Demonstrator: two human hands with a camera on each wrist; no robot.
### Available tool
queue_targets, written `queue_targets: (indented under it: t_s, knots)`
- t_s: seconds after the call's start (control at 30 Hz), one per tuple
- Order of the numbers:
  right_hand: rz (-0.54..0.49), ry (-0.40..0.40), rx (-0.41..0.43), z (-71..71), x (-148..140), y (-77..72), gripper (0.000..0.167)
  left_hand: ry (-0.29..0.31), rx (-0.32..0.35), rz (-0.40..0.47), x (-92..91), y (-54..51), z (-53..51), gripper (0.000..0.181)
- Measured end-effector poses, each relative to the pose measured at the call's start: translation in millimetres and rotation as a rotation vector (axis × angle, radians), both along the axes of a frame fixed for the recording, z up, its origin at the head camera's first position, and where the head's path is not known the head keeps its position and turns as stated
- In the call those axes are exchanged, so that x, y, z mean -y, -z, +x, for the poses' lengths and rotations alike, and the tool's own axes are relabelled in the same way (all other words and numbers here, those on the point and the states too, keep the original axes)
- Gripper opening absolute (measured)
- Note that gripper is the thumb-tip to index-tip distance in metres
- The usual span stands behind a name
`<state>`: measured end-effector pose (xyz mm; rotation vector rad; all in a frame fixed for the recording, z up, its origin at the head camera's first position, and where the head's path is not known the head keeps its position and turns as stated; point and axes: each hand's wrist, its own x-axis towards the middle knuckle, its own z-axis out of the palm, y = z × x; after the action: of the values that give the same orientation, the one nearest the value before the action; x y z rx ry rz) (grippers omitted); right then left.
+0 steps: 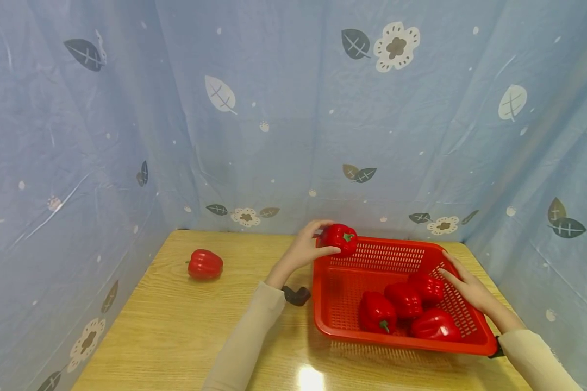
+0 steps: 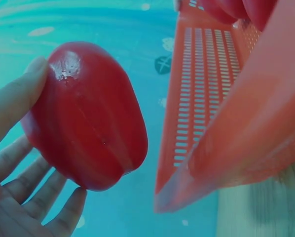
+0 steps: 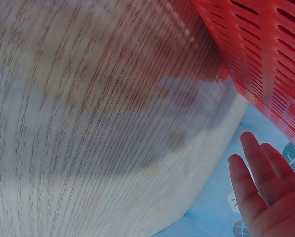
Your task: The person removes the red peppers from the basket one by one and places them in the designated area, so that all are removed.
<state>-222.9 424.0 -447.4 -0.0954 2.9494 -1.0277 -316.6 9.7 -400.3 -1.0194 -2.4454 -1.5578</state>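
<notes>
The left hand [image 1: 307, 248] grips a red bell pepper [image 1: 339, 239] over the left back corner of a red plastic basket [image 1: 325, 327]. In the left wrist view that pepper [image 2: 91, 116] sits between the thumb and fingers of the hand [image 2: 26, 182], outside the basket wall [image 2: 202, 98]. The right hand [image 1: 471, 289] is at the basket's right side, fingers extended near the rim. Seen from the right wrist, the right hand's fingers are straight [image 3: 268, 190], beside the basket's slotted wall [image 3: 271, 59]. Several red peppers [image 1: 403, 300] lie in the basket.
Another red pepper [image 1: 205, 265] lies on the wooden table [image 1: 176, 326] at the left. Dark wristbands [image 1: 297, 296] show at both wrists. A blue patterned curtain [image 1: 293, 136] hangs behind the table and along its sides.
</notes>
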Motion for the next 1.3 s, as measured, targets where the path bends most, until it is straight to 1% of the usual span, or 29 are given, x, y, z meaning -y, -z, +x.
queue_targets:
  t_s: [0.3,0.57,0.8,1.0,1.1,1.3]
  knots:
    - [-0.020,-0.004,-0.003,0.8,-0.2,-0.6,0.067,-0.033,-0.028,0.006,10.4,7.1,-0.9,0.063]
    - [-0.005,-0.001,0.002,0.6,-0.7,-0.6,0.067,-0.069,0.000,0.031,19.2,12.4,-0.4,0.063]
    - [-0.008,-0.002,0.013,1.0,-0.6,0.1,0.067,-0.087,0.013,0.046,26.5,20.1,-0.5,0.063]
    - [-0.010,-0.006,0.008,0.3,-1.2,0.4,0.067,-0.111,0.019,0.056,34.1,22.1,0.9,0.063]
    - [-0.009,-0.008,0.001,-0.2,-1.4,0.0,0.068,-0.120,0.024,0.055,37.4,23.5,-0.1,0.064]
    - [-0.009,-0.017,-0.018,-1.1,-1.3,-0.4,0.067,-0.126,0.036,0.063,44.3,26.1,-0.8,0.064]
